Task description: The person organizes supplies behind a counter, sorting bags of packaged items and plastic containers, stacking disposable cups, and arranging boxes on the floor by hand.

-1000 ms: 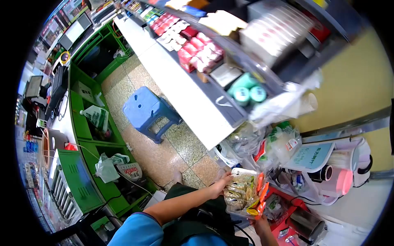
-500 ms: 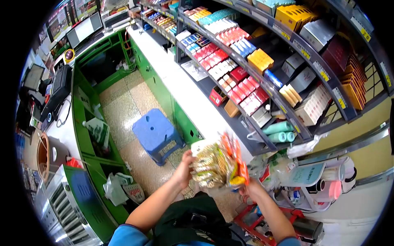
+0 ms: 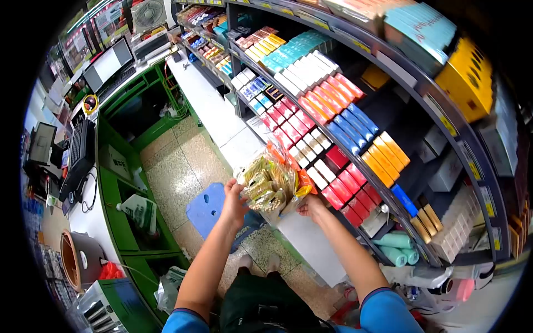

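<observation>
Both hands hold a box of small packaged items (image 3: 269, 186), some in clear-gold wrappers and some in orange and yellow ones. My left hand (image 3: 234, 201) grips the box's left side. On its right edge, by the orange and yellow packets, my right hand (image 3: 312, 205) is closed. The box is held over the front edge of the white counter (image 3: 313, 244), beside the lower shelf of small red and white packs (image 3: 333, 172). Its underside is hidden.
A blue stool (image 3: 208, 211) stands on the tiled floor below my left hand. Green cabinets (image 3: 114, 188) line the left, with a brown bin (image 3: 83, 258) on top. Dark shelving (image 3: 411, 83) with boxes rises at the right.
The box has moved up and forward in both hands, from beside the cluttered lower right corner to the counter by the shelves. The view has turned toward the shelving.
</observation>
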`<move>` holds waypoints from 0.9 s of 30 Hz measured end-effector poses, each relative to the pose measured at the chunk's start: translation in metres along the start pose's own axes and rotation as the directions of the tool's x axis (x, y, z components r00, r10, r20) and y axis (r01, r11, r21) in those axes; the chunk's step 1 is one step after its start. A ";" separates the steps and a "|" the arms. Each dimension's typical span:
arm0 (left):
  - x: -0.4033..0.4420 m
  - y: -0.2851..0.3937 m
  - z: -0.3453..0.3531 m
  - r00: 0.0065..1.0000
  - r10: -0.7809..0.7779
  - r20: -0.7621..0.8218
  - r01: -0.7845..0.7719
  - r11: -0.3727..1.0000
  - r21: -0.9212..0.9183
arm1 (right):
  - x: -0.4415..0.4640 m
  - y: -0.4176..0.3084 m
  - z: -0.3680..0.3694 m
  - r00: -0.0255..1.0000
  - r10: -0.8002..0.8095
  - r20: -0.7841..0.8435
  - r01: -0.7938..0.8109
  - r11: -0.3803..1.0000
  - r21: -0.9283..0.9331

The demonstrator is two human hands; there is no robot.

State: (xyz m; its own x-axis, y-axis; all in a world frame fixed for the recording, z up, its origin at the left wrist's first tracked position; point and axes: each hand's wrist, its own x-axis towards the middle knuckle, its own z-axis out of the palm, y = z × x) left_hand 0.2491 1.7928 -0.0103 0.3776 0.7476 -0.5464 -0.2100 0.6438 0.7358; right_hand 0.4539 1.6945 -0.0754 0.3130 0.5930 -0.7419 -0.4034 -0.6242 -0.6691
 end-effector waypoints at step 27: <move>-0.055 -0.117 -0.071 0.717 -0.670 0.190 0.363 0.593 0.719 | -0.276 0.454 0.083 0.604 0.417 -0.679 -0.270 0.909 0.318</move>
State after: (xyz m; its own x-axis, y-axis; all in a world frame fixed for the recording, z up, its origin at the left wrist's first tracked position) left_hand 0.1889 1.6881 -0.0944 0.5834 0.0737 -0.8088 0.6609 0.5358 0.5255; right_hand 0.1134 1.2898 -0.1708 0.6044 -0.2473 -0.7573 -0.7248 -0.5652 -0.3939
